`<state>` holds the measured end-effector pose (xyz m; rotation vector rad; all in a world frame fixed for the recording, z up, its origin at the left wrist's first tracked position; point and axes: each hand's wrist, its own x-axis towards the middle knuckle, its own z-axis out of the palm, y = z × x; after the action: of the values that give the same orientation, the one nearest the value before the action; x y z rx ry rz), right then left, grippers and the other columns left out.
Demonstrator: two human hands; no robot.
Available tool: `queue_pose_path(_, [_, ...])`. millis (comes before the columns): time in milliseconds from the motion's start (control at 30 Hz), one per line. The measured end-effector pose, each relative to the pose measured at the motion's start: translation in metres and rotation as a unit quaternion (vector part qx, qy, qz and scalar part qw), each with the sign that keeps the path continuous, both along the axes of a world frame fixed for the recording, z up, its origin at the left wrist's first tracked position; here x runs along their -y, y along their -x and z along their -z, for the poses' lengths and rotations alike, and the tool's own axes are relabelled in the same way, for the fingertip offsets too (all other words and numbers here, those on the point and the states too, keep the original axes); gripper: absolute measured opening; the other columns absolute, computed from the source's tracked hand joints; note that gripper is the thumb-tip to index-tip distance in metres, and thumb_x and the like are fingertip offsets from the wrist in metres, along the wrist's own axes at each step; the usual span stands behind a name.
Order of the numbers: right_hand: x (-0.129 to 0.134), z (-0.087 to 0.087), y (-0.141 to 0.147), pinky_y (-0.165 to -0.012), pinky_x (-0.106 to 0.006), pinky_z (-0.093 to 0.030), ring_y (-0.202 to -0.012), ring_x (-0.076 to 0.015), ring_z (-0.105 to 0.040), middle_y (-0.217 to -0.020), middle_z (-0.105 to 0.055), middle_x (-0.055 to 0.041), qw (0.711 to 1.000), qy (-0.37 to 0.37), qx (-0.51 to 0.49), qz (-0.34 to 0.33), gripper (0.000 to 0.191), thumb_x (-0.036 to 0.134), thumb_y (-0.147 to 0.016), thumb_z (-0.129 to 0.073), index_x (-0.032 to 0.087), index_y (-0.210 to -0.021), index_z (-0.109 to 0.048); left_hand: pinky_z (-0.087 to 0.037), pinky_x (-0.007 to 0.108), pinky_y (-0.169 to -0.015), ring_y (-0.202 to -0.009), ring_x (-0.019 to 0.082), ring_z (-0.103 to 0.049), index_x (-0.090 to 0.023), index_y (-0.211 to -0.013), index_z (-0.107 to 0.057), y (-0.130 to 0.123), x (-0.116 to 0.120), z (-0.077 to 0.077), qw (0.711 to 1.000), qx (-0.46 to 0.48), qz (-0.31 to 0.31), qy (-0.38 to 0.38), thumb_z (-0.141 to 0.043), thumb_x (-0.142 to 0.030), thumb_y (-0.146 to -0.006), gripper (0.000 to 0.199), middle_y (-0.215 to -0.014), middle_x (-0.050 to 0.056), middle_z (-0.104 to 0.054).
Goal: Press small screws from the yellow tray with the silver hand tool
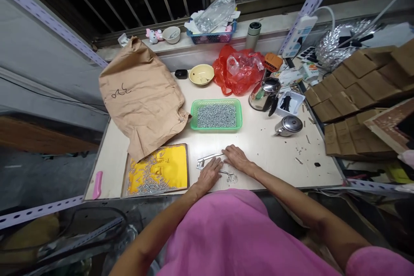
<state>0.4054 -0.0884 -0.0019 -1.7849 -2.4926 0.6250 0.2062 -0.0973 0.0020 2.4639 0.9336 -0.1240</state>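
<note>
A slim metal tool [201,163] lies on the table in front of me, with a small bracket-like head and a thin arm slanting to the right. My left hand [210,173] rests across it, fingers close together, and covers its middle. At the far end of the thin arm, my right hand [237,158] has its curled fingertips on the metal. Below the right hand is a small clear item with a thin metal strip [232,178], partly hidden. Behind my hands stands a green basket [216,129] of small metal pins.
On the left, a yellow-lined tray [176,172] holds loose pins, beside a large paper bag [142,103] and a pink handle [97,185]. A yellow bowl [201,75], red plastic bag [237,75], kettle [265,95] and steel pot [289,126] stand behind. Cardboard boxes [349,90] crowd the right.
</note>
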Motion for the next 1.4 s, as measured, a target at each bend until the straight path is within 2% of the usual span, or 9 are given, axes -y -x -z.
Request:
queue_pose_path(100, [-0.014, 0.007, 0.006, -0.078, -0.032, -0.038, -0.101, -0.0237, -0.048, -0.107, -0.06, -0.0108, 0.999, -0.01, 0.035, -0.011, 0.015, 0.019, -0.089, -0.056, 0.016, -0.102, -0.062, -0.03, 0.046, -0.113, -0.142, 0.026, -0.024, -0.021, -0.139, -0.041, 0.007, 0.01, -0.002, 0.997, 0.016, 0.018, 0.077, -0.06, -0.031, -0.085, 0.058, -0.148, 0.01, -0.039])
queue_pose_path(300, [-0.048, 0.011, 0.011, -0.079, -0.035, -0.032, -0.095, -0.0227, -0.047, -0.096, -0.062, -0.0088, 0.997, -0.047, 0.059, -0.029, 0.017, 0.019, -0.094, -0.046, 0.017, -0.094, -0.063, -0.019, 0.051, -0.115, -0.143, 0.028, -0.02, -0.02, -0.144, -0.035, 0.009, 0.016, -0.005, 0.989, 0.029, 0.03, 0.139, -0.06, -0.039, -0.084, 0.068, -0.15, 0.012, -0.035])
queue_pose_path(400, [-0.045, 0.003, 0.021, -0.078, -0.035, -0.032, -0.095, -0.0228, -0.045, -0.098, -0.061, -0.0099, 0.996, -0.06, 0.068, -0.024, 0.017, 0.013, -0.093, -0.045, 0.016, -0.096, -0.062, -0.016, 0.053, -0.115, -0.144, 0.029, -0.015, -0.02, -0.146, -0.033, 0.009, 0.018, -0.005, 0.987, 0.038, 0.022, 0.154, -0.061, -0.043, -0.082, 0.074, -0.152, 0.013, -0.03])
queue_pose_path(533, [-0.025, -0.012, 0.05, -0.079, -0.033, -0.033, -0.095, -0.0212, -0.044, -0.103, -0.059, -0.0086, 0.988, -0.06, 0.005, -0.143, 0.016, 0.014, -0.092, -0.047, 0.018, -0.1, -0.06, -0.017, 0.048, -0.116, -0.144, 0.028, -0.017, -0.022, -0.141, -0.043, 0.018, 0.025, -0.009, 0.968, 0.115, -0.007, 0.224, -0.06, -0.048, -0.081, 0.067, -0.153, 0.009, -0.028])
queue_pose_path(700, [-0.01, -0.017, 0.099, -0.079, -0.033, -0.038, -0.098, -0.0224, -0.046, -0.103, -0.058, -0.0079, 0.947, -0.037, -0.044, -0.315, 0.01, 0.02, -0.088, -0.055, 0.017, -0.095, -0.061, -0.034, 0.041, -0.11, -0.127, 0.026, -0.049, -0.022, -0.126, -0.061, 0.055, 0.042, -0.035, 0.879, 0.172, -0.206, 0.394, -0.059, -0.053, -0.081, 0.055, -0.133, 0.007, -0.056])
queue_pose_path(867, [-0.001, 0.001, 0.137, -0.08, -0.036, -0.041, -0.096, -0.0232, -0.051, -0.097, -0.06, -0.0091, 0.936, -0.074, -0.005, -0.345, 0.019, 0.008, -0.09, -0.044, 0.014, -0.089, -0.062, -0.043, 0.038, -0.101, -0.113, 0.026, -0.06, -0.017, -0.108, -0.07, 0.099, 0.058, -0.059, 0.76, 0.21, -0.372, 0.49, -0.064, -0.054, -0.076, 0.05, -0.116, 0.009, -0.067])
queue_pose_path(1133, [-0.003, -0.001, 0.138, -0.076, -0.031, -0.043, -0.084, -0.0178, -0.056, -0.092, -0.06, -0.0074, 0.943, -0.072, -0.045, -0.321, 0.017, 0.009, -0.091, -0.045, 0.015, -0.099, -0.059, -0.054, 0.027, -0.067, -0.068, 0.016, -0.067, -0.013, -0.091, -0.069, 0.135, 0.013, -0.04, 0.64, 0.28, -0.646, 0.308, -0.073, -0.047, -0.066, 0.043, -0.078, 0.007, -0.071])
queue_pose_path(1233, [-0.013, -0.027, 0.125, -0.074, -0.029, -0.044, -0.081, -0.0168, -0.056, -0.089, -0.06, -0.0065, 0.958, -0.12, -0.121, -0.232, 0.017, 0.013, -0.092, -0.045, 0.016, -0.1, -0.06, -0.053, 0.025, -0.06, -0.062, 0.014, -0.065, -0.012, -0.086, -0.068, 0.135, -0.012, -0.034, 0.651, 0.279, -0.657, 0.259, -0.069, -0.044, -0.069, 0.036, -0.076, 0.006, -0.069])
queue_pose_path(1400, [-0.057, -0.078, 0.081, -0.077, -0.03, -0.047, -0.085, -0.0175, -0.056, -0.09, -0.059, -0.0071, 0.942, -0.233, -0.239, -0.044, 0.025, 0.013, -0.093, -0.04, 0.015, -0.106, -0.061, -0.05, 0.023, -0.055, -0.059, 0.015, -0.064, -0.013, -0.083, -0.067, 0.118, -0.047, -0.028, 0.727, 0.203, -0.63, 0.182, -0.057, -0.039, -0.077, 0.028, -0.071, 0.004, -0.067])
